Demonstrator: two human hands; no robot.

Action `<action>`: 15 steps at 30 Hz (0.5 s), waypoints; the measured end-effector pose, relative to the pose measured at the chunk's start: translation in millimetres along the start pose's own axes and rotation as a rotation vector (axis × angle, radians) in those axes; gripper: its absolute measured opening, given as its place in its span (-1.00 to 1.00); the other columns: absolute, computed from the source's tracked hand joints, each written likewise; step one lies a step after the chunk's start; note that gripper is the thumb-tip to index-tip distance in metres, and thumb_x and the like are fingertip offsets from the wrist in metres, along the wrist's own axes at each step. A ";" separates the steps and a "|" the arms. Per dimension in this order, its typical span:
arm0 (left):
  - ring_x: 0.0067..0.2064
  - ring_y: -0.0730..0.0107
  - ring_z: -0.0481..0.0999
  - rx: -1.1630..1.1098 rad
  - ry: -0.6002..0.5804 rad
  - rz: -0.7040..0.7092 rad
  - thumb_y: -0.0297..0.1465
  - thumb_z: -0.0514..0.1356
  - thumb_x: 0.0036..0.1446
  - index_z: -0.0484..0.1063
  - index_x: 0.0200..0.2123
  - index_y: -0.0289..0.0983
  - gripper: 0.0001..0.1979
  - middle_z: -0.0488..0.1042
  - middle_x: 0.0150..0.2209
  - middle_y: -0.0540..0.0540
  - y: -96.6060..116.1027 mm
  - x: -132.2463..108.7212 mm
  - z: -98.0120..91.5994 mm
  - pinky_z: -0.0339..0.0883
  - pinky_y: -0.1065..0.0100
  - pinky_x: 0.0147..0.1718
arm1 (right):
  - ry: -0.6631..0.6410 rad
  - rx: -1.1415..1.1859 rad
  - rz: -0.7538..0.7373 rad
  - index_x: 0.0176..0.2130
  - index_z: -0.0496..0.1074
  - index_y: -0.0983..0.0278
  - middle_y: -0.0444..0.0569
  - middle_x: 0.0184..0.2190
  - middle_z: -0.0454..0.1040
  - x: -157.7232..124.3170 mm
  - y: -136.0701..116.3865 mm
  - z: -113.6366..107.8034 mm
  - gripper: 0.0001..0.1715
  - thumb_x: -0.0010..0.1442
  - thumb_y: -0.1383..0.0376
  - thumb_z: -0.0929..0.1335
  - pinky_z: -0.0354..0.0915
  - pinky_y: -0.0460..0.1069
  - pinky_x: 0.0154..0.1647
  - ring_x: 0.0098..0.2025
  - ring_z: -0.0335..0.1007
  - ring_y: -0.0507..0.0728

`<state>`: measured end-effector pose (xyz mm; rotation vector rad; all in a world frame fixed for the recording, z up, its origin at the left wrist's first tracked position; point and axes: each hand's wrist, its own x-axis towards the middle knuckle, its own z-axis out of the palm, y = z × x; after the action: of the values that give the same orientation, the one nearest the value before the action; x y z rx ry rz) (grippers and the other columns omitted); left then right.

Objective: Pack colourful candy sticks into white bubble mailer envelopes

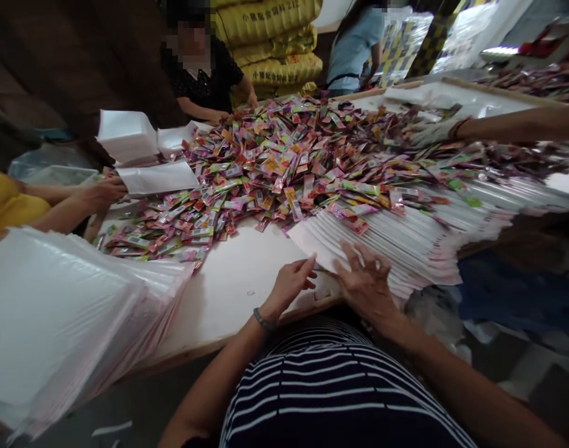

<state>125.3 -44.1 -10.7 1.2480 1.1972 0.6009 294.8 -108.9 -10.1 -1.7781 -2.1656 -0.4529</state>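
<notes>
In the head view, fanned white envelopes are touched at their left end by the right hand, fingers spread, nothing gripped. The left hand is held half-open and empty just beside them. Beyond, printed sachets are heaped across a white-topped table.

Small, flat, glossy packets mix pink, red, orange, purple and lime green. The fanned, flat white pouches have pale pink edges. The tabletop is white. Thin white stripes cross the wearer's dark navy shirt; bulging yellow sacks bear black characters.
</notes>
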 end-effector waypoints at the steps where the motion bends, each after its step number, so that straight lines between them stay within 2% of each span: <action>1: -0.53 0.40 0.48 -0.102 0.028 0.011 0.04 0.17 0.03 0.49 -0.43 -0.37 -0.48 0.54 -0.47 -0.13 -0.8 3.2 1.5 0.33 0.37 -0.48 | -0.013 0.069 -0.046 -0.04 0.47 0.25 0.18 0.19 0.34 0.8 -9.2 -4.5 -0.72 0.28 0.32 0.27 0.06 0.28 0.07 0.20 0.16 0.37; 4: -0.54 0.44 0.41 -0.270 0.194 0.056 -0.06 0.28 -0.07 0.47 -0.48 -0.40 -0.56 0.46 -0.58 -0.05 -7.0 4.1 -13.5 0.29 0.40 -0.52 | -0.122 0.367 -0.257 0.05 0.41 0.30 0.17 0.08 0.44 2.5 -29.0 -9.9 -0.65 0.31 0.27 0.25 0.19 0.15 0.06 0.09 0.30 0.25; 5: -0.50 0.42 0.43 -0.296 0.256 0.070 -0.09 0.31 -0.11 0.49 -0.42 -0.41 -0.57 0.49 -0.54 -0.05 -9.8 1.6 -25.3 0.30 0.39 -0.50 | -0.155 0.459 -0.297 0.07 0.39 0.31 0.15 0.06 0.45 2.3 -31.4 -8.6 -0.63 0.33 0.26 0.23 0.23 0.10 0.05 0.07 0.33 0.20; 7: -0.39 0.35 0.50 -0.337 0.370 0.083 -0.14 0.36 -0.19 0.50 -0.26 -0.40 -0.51 0.57 -0.39 -0.09 -15.9 -6.6 -55.4 0.36 0.35 -0.40 | -0.199 0.537 -0.267 0.07 0.38 0.35 0.13 0.03 0.47 1.4 -29.7 -1.1 -0.62 0.35 0.31 0.18 0.27 0.03 0.05 0.04 0.37 0.15; 9: -0.30 0.27 0.54 -0.347 0.495 0.077 -0.18 0.39 -0.24 0.49 -0.18 -0.39 -0.45 0.60 -0.28 -0.15 -23.1 -17.0 -87.7 0.41 0.28 -0.29 | -0.238 0.446 -0.139 0.08 0.37 0.40 0.17 0.00 0.48 2.4 -23.1 11.7 -0.59 0.32 0.43 0.15 0.28 0.03 0.05 0.03 0.38 0.17; 11: -0.22 0.20 0.56 -0.298 0.595 0.073 -0.19 0.36 -0.19 0.48 -0.16 -0.38 -0.47 0.59 -0.20 -0.21 -31.8 -26.8 -115.7 0.43 0.22 -0.22 | -0.309 0.257 -0.010 0.11 0.34 0.47 0.27 -0.05 0.47 8.4 -17.5 27.2 -0.52 0.24 0.52 0.14 0.29 0.09 0.00 -0.02 0.39 0.25; 13: -0.11 0.14 0.55 -0.182 0.699 0.108 -0.21 0.31 -0.10 0.46 -0.11 -0.37 -0.51 0.57 -0.09 -0.25 -41.0 -35.0 -135.8 0.43 0.18 -0.11 | -0.378 0.117 0.053 0.13 0.32 0.52 0.31 -0.12 0.48 19.9 -17.5 42.1 -0.47 0.21 0.55 0.14 0.29 0.10 -0.06 -0.08 0.40 0.29; 15: 0.01 0.12 0.50 0.005 0.815 0.129 -0.28 0.28 -0.04 0.41 0.00 -0.36 -0.49 0.51 0.02 -0.28 -47.9 -42.6 -146.9 0.38 0.16 0.00 | -0.411 0.094 0.043 0.15 0.31 0.51 0.28 -0.16 0.48 35.7 -24.3 53.4 -0.46 0.22 0.55 0.13 0.26 0.08 -0.07 -0.10 0.40 0.27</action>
<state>-34.3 -37.7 -22.3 1.1110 1.7820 1.2771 262.6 -59.1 -44.5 -1.9988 -2.3560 0.0329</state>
